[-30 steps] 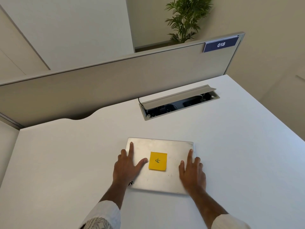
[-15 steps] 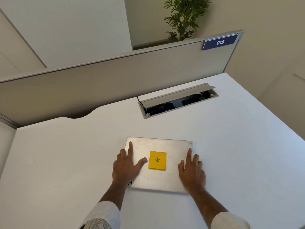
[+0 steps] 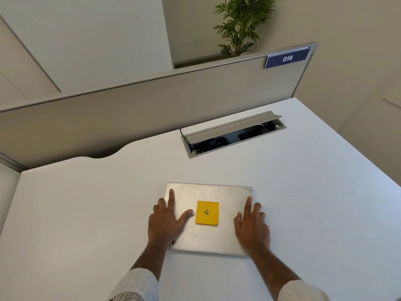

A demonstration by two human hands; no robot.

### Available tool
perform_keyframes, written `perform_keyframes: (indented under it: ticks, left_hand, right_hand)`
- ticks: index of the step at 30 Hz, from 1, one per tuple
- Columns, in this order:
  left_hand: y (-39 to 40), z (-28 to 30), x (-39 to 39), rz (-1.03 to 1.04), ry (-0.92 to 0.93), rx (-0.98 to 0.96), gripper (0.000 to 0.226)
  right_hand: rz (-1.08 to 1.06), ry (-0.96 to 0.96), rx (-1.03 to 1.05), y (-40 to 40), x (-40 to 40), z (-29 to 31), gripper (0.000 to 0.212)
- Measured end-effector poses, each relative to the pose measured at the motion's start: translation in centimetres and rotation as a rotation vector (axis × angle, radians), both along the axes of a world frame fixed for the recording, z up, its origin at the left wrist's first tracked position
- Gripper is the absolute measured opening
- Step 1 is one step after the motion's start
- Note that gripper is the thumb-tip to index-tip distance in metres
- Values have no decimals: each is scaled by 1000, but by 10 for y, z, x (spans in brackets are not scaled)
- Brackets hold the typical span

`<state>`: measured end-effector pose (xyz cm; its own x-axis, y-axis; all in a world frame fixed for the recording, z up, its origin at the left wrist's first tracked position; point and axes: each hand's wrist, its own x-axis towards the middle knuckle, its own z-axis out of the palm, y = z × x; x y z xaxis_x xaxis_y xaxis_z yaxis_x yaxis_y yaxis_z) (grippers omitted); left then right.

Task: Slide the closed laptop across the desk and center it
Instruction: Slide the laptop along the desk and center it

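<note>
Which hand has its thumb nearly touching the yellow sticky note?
The left hand: its thumb is spread toward the yellow sticky note on the laptop. The right hand lies farther off, at the lid's right edge.

White bench [image 3: 86,213], wide and bare over most of its top. Lying flat near the front middle: closed silver laptop [image 3: 212,235]. Farther back, set into the top: open cable tray [image 3: 234,137], lid raised. Along the far edge: grey partition [image 3: 130,109].
</note>
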<state>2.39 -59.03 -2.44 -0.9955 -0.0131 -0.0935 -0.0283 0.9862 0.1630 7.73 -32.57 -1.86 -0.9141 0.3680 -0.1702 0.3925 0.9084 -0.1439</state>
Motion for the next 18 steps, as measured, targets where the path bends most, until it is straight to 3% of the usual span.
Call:
perform_keyframes:
  ticks: [9, 14, 18]
  left_hand:
    - [2, 1, 7, -21, 74, -94, 103]
    - [1, 6, 5, -140, 137, -95, 97]
    - [4, 6, 8, -122, 91, -104, 95]
  right_hand:
    - [68, 41, 128, 5, -1, 4, 76]
    - [119, 81, 140, 2, 4, 10, 77]
    - [109, 53, 169, 1, 8, 9, 76]
